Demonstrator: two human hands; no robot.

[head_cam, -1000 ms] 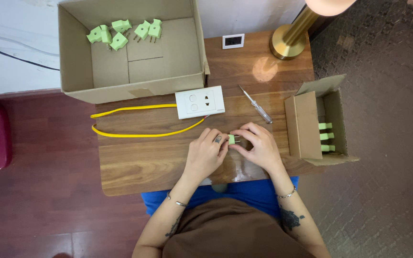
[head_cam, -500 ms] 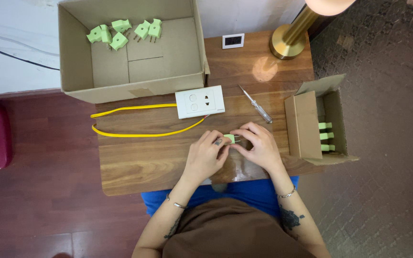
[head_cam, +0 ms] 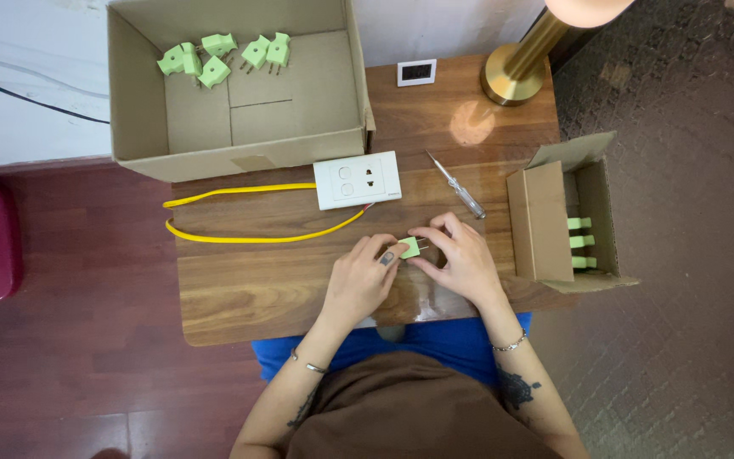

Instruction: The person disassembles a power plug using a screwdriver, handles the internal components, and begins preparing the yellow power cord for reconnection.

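Observation:
A small green plug (head_cam: 410, 248) sits between the fingertips of both hands, just above the wooden table (head_cam: 239, 289). My left hand (head_cam: 361, 279) pinches its left side and my right hand (head_cam: 462, 259) touches its right side, where the prongs point. Beyond the hands lies a white socket plate (head_cam: 357, 179) with a yellow cable (head_cam: 244, 237) looping out to its left. A screwdriver (head_cam: 457, 185) with a clear handle lies just behind my right hand.
A large open cardboard box (head_cam: 239, 144) at the back left holds several green plugs (head_cam: 223, 53). A smaller open box (head_cam: 554, 221) at the right table edge holds three green plugs (head_cam: 579, 242). A brass lamp base (head_cam: 516, 72) and a small white device (head_cam: 416, 72) stand at the back.
Both hands stayed at the same spot; the fingers shifted slightly around the green plug. Nothing else moved.

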